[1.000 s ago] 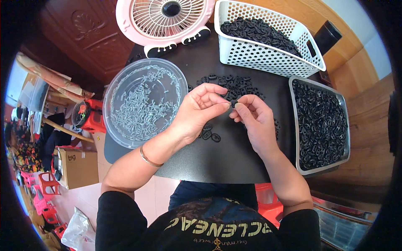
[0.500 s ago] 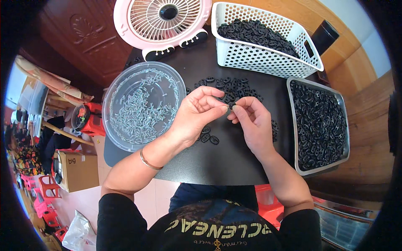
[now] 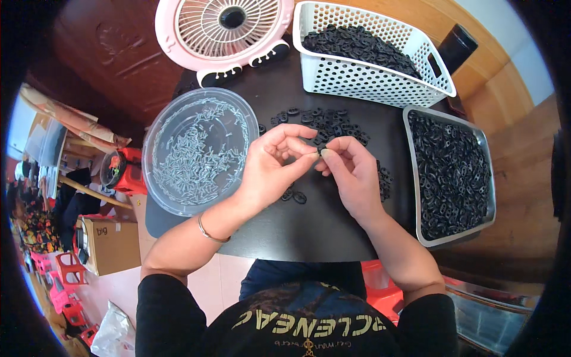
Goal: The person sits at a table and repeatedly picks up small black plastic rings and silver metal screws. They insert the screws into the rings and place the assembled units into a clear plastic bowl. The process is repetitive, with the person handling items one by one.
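My left hand [image 3: 275,159] and my right hand [image 3: 354,177] meet over the middle of the dark table, thumbs and forefingers pinched tip to tip. Between the fingertips shows a bit of a small black piece [image 3: 322,149], which my right hand grips. Whatever the left fingertips pinch is too small to make out. Just beyond the hands lies a loose pile of small black oval pieces [image 3: 333,122] with holes. A few more black ovals [image 3: 299,197] rest nearer me, partly behind my left hand.
Left of my hands, a clear round tub [image 3: 156,193] holds many tiny silvery rods. A metal tray [image 3: 421,220] full of black ovals stands at right. Behind are a white perforated basket [image 3: 357,89] of black pieces, a pink fan [image 3: 169,35] and a black cylinder [image 3: 458,47].
Both hands have stayed together at the fingertips with only a slight shift. The whole view has moved a little, so the table things sit slightly farther left and up.
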A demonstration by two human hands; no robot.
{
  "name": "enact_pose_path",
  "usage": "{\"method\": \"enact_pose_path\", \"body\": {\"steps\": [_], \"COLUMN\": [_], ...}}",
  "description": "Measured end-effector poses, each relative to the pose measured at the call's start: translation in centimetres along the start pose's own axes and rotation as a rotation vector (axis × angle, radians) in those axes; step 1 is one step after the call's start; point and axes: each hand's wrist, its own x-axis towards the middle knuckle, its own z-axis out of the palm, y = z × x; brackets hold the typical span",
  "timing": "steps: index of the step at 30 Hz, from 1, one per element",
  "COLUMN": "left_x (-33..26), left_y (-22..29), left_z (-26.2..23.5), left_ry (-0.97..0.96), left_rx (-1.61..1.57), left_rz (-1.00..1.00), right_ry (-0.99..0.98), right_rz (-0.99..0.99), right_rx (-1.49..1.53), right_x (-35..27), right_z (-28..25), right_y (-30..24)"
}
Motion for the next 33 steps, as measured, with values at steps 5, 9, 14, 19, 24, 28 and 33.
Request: {"method": "enact_pose_path", "body": {"steps": [5, 9, 14, 19, 24, 28, 33], "left_x": [0.39, 0.47, 0.34, 0.28, 0.28, 0.33, 0.28], "left_y": [0.32, 0.28, 0.19, 0.63, 0.67, 0.65, 0.43], "left_z": [0.64, 0.67, 0.17, 0.14, 0.13, 0.00, -0.06], "left_ry": [0.043, 0.041, -0.045, -0.045, -0.022, -0.030, -0.029], "left_rx": [-0.165, -0.156, -0.124, -0.175, -0.221, -0.210, -0.160], "left_rz": [-0.027, -0.113, -0.255, -0.314, -0.348, -0.357, -0.291], "right_ry": [0.033, 0.051, 0.061, 0.048, 0.033, 0.032, 0.010], "right_rz": [-0.029, -0.020, -0.014, -0.009, -0.027, -0.006, -0.001], "right_rx": [0.057, 0.070, 0.065, 0.022, 0.029, 0.009, -0.030], "right_x": [0.19, 0.23, 0.20, 0.18, 0.10, 0.14, 0.16], "right_z": [-0.25, -0.45, -0.41, -0.29, -0.13, -0.13, -0.27], "right_y": [-0.18, -0.18, -0.32, -0.26, -0.14, 0.01, 0.28]}}
